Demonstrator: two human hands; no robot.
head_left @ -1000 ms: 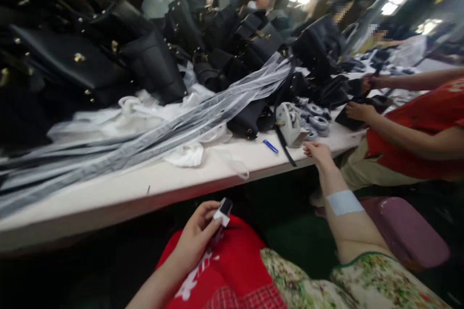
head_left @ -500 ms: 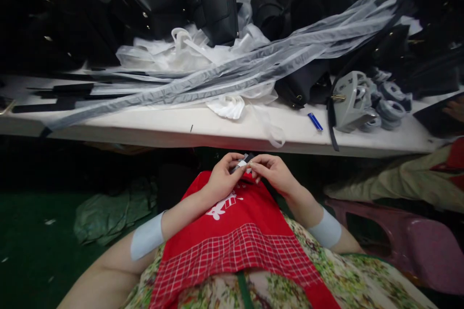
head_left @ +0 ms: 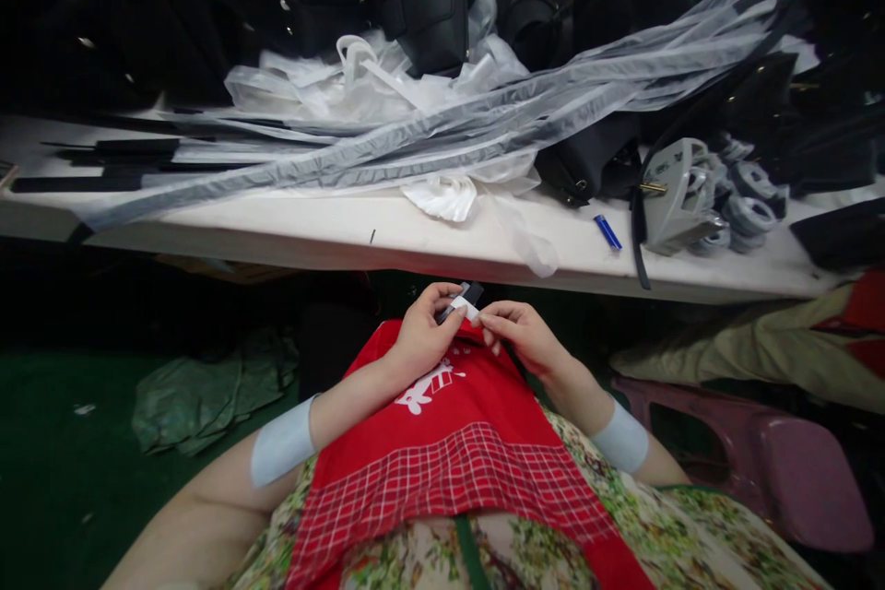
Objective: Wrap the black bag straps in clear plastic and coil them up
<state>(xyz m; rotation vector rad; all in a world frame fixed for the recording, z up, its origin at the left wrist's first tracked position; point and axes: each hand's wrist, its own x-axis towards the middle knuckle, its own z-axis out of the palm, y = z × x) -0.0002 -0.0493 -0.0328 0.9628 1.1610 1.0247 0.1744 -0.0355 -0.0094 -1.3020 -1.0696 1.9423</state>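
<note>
left hand (head_left: 420, 343), right hand (head_left: 526, 341), tag (head_left: 462, 304) below table (head_left: 304, 235)

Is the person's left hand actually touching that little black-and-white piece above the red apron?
Touching. The head view shows the left hand pinching the black-and-white piece between thumb and forefinger, with no gap visible.

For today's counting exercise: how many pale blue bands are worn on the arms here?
2. The left band wraps the forearm behind the left hand; the right band wraps the forearm behind the right hand. Both pinch a small piece. None seems hidden.
</note>
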